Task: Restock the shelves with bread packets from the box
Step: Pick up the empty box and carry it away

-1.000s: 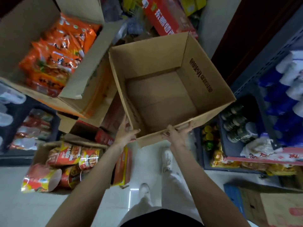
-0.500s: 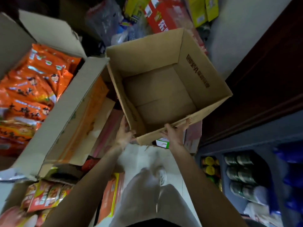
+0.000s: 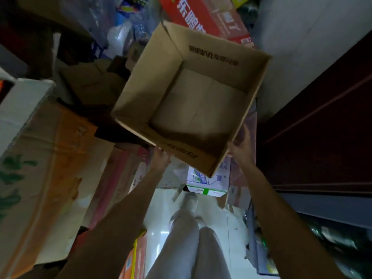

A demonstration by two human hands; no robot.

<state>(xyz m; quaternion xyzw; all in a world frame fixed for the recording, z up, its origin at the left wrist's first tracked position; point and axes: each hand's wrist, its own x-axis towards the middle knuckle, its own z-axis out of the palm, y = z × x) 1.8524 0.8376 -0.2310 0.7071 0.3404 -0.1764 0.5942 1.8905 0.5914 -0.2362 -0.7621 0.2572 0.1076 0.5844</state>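
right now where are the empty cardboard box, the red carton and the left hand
empty cardboard box [image 3: 201, 109]: head view, inside floor.
red carton [image 3: 209, 17]: head view, printed top face.
left hand [image 3: 161, 158]: head view, back of hand.

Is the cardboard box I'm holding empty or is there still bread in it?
Empty. The cardboard box is open at the top and its bare bottom shows, with no packets inside. The left hand and right hand hold its near edge.

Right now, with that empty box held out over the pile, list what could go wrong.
1. The cardboard box is held only at its near edges, the left hand under one and the right hand at the other; tilted, it could slip.
2. Boxes crowd the floor around the feet, including a white carton just ahead: a trip hazard.
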